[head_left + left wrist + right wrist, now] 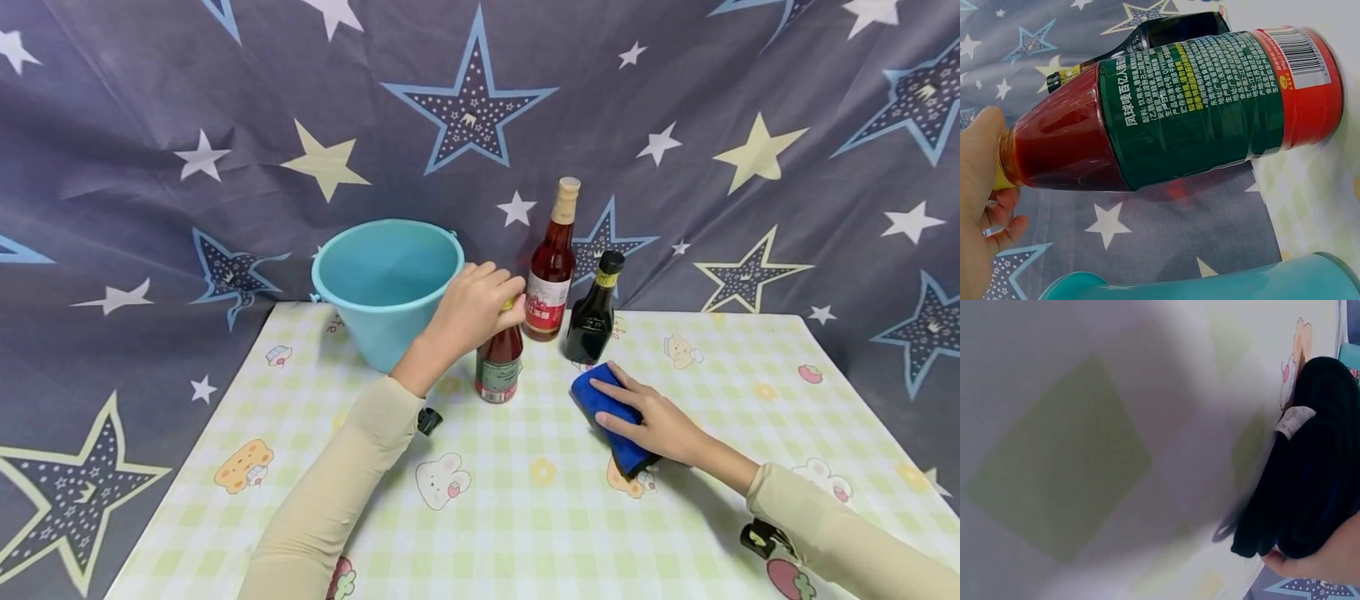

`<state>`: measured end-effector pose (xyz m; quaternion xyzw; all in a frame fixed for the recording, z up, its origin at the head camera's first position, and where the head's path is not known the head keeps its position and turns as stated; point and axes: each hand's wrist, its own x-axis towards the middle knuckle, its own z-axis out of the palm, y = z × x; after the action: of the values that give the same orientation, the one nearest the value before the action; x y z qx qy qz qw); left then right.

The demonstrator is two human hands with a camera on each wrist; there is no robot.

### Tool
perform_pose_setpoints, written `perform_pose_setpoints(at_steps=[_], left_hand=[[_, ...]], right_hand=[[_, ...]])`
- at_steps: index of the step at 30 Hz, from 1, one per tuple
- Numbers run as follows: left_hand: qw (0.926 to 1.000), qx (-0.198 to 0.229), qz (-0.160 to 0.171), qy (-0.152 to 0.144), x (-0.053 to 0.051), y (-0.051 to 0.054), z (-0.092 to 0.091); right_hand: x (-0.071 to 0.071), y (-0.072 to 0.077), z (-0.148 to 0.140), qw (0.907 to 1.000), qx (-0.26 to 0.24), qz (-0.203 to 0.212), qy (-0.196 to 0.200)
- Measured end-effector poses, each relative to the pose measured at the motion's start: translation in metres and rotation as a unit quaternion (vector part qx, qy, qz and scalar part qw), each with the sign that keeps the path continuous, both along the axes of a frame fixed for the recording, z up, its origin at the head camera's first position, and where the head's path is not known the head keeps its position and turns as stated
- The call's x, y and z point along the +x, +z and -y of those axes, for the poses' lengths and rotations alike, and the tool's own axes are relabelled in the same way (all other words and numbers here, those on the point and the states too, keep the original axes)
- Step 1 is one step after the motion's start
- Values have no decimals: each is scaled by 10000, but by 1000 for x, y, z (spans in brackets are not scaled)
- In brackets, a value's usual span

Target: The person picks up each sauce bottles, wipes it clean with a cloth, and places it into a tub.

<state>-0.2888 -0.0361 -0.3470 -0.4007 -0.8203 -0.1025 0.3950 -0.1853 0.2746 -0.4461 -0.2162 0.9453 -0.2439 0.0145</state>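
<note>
A red sauce bottle (498, 367) with a green label stands on the table just right of the bucket. My left hand (480, 308) grips it by its yellow cap; the left wrist view shows the fingers curled round the neck end of the bottle (1191, 112). My right hand (656, 421) holds a folded blue cloth (611, 408) on the table, fingers spread over its top. In the right wrist view the rolled cloth (1316, 456) looks dark, with a white tag, and part of the right hand (1319, 556) shows at its lower edge.
A light blue bucket (386, 333) stands at the back left. Behind the sauce bottle is a tall red bottle (547, 283) with a pale cap, and beside that a dark bottle (590, 321) with a black cap. A star-patterned curtain (637, 100) hangs behind the checked table (510, 533).
</note>
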Motion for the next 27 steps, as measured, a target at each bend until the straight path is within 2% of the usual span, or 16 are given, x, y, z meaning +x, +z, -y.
perform_pose_setpoints(at_steps=[3, 10, 17, 20, 24, 27], left_hand=[[10000, 19, -2, 14, 0, 0, 0], [10000, 91, 13, 31, 0, -2, 0], [9998, 170, -78, 45, -1, -3, -1], [9998, 172, -91, 60, -1, -4, -1], [9998, 157, -79, 87, 0, -3, -1], [9998, 117, -73, 124, 1, -3, -1]], right_hand=[[-1, -2, 0, 9998, -9, 107, -149], [-3, -7, 0, 9995, 52, -102, -283], [-7, -11, 2, 9968, -231, -762, 85], [-8, -9, 3, 9955, -317, -885, 136], [-8, -2, 4, 9938, -367, -1015, 273], [-8, 8, 6, 9900, -443, -1278, 401]])
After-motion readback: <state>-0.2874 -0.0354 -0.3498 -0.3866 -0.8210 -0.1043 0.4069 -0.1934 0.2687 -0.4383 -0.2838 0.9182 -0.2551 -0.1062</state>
